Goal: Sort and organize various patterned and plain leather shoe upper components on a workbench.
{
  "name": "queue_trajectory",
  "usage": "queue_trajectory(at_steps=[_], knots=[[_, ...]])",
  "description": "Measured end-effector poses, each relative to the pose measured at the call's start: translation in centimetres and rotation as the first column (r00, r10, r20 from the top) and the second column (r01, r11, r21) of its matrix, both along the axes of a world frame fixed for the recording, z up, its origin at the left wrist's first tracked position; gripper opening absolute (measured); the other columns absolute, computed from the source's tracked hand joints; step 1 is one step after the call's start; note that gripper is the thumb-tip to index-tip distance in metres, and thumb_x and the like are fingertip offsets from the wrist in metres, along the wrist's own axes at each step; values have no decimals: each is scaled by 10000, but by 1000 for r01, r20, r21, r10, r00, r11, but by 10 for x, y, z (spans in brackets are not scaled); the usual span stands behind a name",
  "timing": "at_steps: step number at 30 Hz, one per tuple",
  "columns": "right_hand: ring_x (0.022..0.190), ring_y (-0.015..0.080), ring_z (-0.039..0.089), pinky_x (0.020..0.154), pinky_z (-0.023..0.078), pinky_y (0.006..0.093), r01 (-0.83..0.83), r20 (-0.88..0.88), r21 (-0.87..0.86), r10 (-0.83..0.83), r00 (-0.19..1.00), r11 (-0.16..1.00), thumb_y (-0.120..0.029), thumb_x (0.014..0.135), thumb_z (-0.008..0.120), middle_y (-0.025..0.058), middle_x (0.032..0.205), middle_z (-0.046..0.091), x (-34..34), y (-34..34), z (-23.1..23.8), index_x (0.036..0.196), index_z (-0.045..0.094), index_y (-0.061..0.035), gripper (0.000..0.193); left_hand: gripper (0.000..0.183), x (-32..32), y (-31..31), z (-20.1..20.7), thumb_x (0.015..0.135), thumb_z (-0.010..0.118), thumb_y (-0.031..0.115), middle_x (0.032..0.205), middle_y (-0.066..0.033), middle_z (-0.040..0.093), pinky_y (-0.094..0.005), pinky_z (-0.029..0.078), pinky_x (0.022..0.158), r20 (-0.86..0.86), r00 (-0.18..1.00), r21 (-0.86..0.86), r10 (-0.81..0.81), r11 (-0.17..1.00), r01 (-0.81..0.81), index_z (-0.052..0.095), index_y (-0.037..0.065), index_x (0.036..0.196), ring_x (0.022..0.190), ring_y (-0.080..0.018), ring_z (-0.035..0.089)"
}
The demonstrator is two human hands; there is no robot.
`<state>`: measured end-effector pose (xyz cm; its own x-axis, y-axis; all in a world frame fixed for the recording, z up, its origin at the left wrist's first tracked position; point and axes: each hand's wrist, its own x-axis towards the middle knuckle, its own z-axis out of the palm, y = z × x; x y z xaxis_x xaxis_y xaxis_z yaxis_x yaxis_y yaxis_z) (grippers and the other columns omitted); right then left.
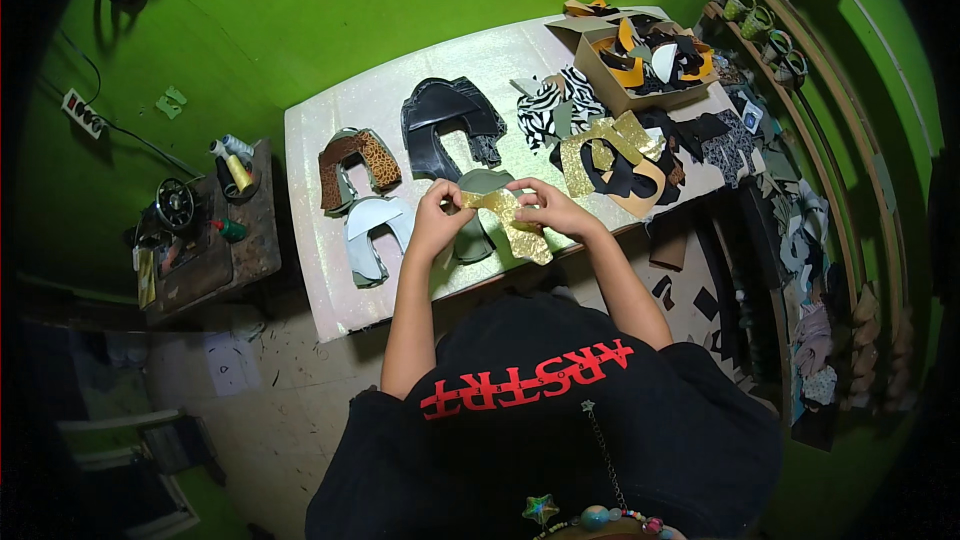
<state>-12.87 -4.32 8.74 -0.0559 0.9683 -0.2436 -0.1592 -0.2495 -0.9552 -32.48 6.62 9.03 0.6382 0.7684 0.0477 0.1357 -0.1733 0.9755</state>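
Between my two hands is a gold, glittery shoe-upper piece (522, 237), curved and held above the table (345, 315). My left hand (440, 222) pinches its left end, while my right hand (552, 212) grips its upper right part with bent fingers. Just behind and below it lie olive-green upper pieces (483, 181), partly hidden by my hands. To the left are a stack of white horseshoe-shaped pieces (370, 218) and a brown, leopard-spotted stack (376, 160). Farther back sits a stack of black pieces (437, 105).
Zebra-striped pieces (541, 112) and gold cut-outs (577, 168) lie on the right of the table. A cardboard box (650, 100) of scraps stands behind them. At left is a sewing machine (175, 203) beside thread spools (239, 172). A wooden rack (845, 155) lines the right wall.
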Motion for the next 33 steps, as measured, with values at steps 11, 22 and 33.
queue_trajectory(at_steps=[11,22,33], knots=[[689,198,537,659,444,310,373,586,186,-408,700,909,-121,649,716,84,676,533,-1,27,-47,911,471,-49,367,338,-10,4,-24,703,641,-34,862,-52,561,-211,459,629,-101,995,-290,0,957,-30,544,36,1020,704,-103,556],[821,305,548,707,451,371,252,764,312,-399,507,916,-124,656,673,149,851,543,-12,41,-67,785,600,-36,172,436,4,13,-75,639,702,84,867,-86,525,-297,470,662,-331,863,87,382,923,-375,524,64,1037,717,-185,557],[835,323,524,747,436,392,185,744,311,-360,562,932,-189,737,621,157,929,457,32,51,-60,933,564,-64,239,244,73,-13,-35,684,633,106,1012,-153,445,-385,328,874,-203,858,421,472,833,-359,591,80,922,975,-319,396]])
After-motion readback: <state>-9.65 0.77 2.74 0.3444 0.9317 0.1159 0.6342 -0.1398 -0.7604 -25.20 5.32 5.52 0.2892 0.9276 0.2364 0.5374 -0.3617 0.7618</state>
